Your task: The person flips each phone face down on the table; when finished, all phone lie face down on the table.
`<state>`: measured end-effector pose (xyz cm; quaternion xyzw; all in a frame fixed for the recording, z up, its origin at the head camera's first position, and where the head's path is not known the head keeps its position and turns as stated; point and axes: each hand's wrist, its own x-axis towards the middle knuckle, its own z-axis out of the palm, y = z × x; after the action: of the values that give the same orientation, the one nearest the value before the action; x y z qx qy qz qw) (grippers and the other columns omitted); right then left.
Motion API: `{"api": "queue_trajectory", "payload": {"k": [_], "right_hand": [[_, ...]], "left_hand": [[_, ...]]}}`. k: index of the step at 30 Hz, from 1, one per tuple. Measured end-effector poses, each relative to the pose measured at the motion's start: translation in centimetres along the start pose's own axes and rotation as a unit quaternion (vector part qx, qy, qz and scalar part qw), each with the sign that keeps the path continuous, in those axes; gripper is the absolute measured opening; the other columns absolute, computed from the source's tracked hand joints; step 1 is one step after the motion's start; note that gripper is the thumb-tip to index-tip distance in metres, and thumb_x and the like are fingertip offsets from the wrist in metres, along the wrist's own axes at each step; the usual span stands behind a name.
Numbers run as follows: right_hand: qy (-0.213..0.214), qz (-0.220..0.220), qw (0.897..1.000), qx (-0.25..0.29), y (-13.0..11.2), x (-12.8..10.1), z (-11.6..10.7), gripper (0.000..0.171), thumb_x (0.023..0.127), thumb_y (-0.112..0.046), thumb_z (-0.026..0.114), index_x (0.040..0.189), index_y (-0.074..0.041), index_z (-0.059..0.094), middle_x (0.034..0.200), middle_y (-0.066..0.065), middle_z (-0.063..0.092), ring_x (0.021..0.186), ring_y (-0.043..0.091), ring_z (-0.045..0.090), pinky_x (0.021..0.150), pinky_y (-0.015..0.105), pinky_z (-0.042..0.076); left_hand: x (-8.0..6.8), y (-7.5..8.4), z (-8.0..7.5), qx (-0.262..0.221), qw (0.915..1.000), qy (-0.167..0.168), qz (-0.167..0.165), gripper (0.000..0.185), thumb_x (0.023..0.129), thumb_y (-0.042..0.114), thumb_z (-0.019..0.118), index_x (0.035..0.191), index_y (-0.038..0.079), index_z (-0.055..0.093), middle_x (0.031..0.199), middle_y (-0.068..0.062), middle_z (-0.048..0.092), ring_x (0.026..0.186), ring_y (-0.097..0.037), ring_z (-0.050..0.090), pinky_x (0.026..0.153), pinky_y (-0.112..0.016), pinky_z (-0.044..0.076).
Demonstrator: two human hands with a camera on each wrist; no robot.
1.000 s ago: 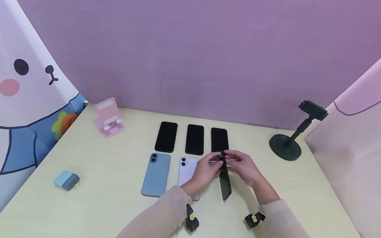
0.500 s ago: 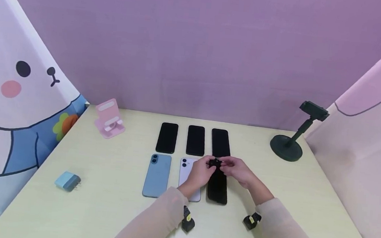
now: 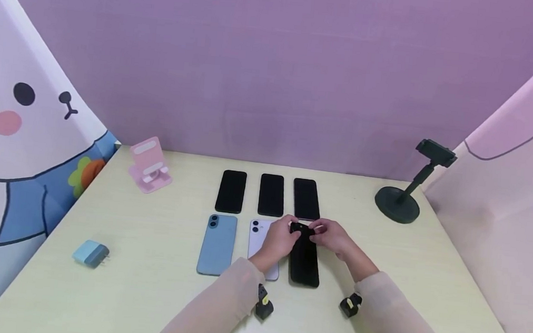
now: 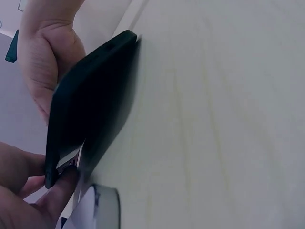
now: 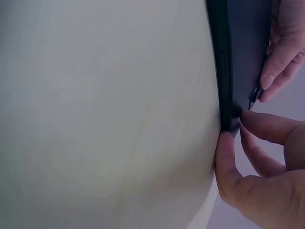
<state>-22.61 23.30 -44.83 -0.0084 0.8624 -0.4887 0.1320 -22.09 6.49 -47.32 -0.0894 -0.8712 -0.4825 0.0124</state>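
A black phone [image 3: 304,262], its camera end away from me, is held between both hands at the right of the front row. My left hand [image 3: 279,239] pinches its far left corner, the forearm passing over a lavender phone [image 3: 255,242]. The far right corner is between the thumb and fingers of my right hand [image 3: 333,238]. In the left wrist view the black phone [image 4: 90,95] slants just over the tabletop; the right wrist view has its edge [image 5: 221,57] near the table. A blue phone [image 3: 218,244] lies camera side up farther left.
Behind lie three phones with dark faces up: left [image 3: 231,191], middle [image 3: 271,195] and right [image 3: 306,197]. A pink phone stand [image 3: 150,164] is at back left, a dark round-based stand [image 3: 398,204] at back right, a blue charger plug [image 3: 91,253] at front left.
The black phone has turned from nearly on edge to almost flat, its broad side now facing up. Both hands have come slightly nearer to me and stay at its far end.
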Motion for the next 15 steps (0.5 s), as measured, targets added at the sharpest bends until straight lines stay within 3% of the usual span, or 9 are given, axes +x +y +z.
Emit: {"api": "queue_trajectory", "payload": {"k": [4,7,10,15], "right_hand": [[0.014,0.009,1.0,-0.003,0.11,0.28,0.12,0.025,0.082,0.008,0.067,0.106,0.009,0.061,0.087,0.012,0.056,0.075,0.02,0.055,0.065,0.028,0.05],[0.018,0.01,1.0,-0.003,0.2,0.39,0.1,0.025,0.082,0.008,0.067,0.107,0.009,0.061,0.088,0.013,0.057,0.075,0.019,0.055,0.067,0.029,0.052],[0.027,0.005,1.0,-0.007,0.02,0.43,0.12,0.023,0.082,0.009,0.065,0.104,0.008,0.063,0.087,0.013,0.057,0.074,0.019,0.057,0.067,0.029,0.053],[0.035,0.005,0.999,-0.016,-0.03,0.65,-0.02,0.021,0.081,0.009,0.066,0.103,0.009,0.063,0.086,0.013,0.059,0.074,0.019,0.058,0.066,0.027,0.052]], "left_hand": [[0.02,0.19,-0.11,0.019,0.9998,0.002,0.012,0.027,0.087,0.007,0.071,0.113,0.004,0.066,0.067,-0.001,0.058,0.063,-0.014,0.056,0.06,-0.026,0.046],[0.16,0.3,-0.02,0.037,0.999,0.005,0.023,0.026,0.088,0.007,0.071,0.113,0.004,0.066,0.087,-0.009,0.069,0.085,-0.022,0.065,0.075,-0.032,0.051],[0.45,0.4,0.15,0.05,0.9984,0.002,0.024,0.026,0.089,0.007,0.07,0.114,0.003,0.066,0.108,-0.014,0.069,0.105,-0.027,0.063,0.089,-0.036,0.05],[0.65,0.53,0.16,0.067,0.9974,-0.024,0.014,0.032,0.09,0.008,0.069,0.121,0.001,0.065,0.114,-0.015,0.067,0.109,-0.027,0.062,0.093,-0.036,0.048]]}}
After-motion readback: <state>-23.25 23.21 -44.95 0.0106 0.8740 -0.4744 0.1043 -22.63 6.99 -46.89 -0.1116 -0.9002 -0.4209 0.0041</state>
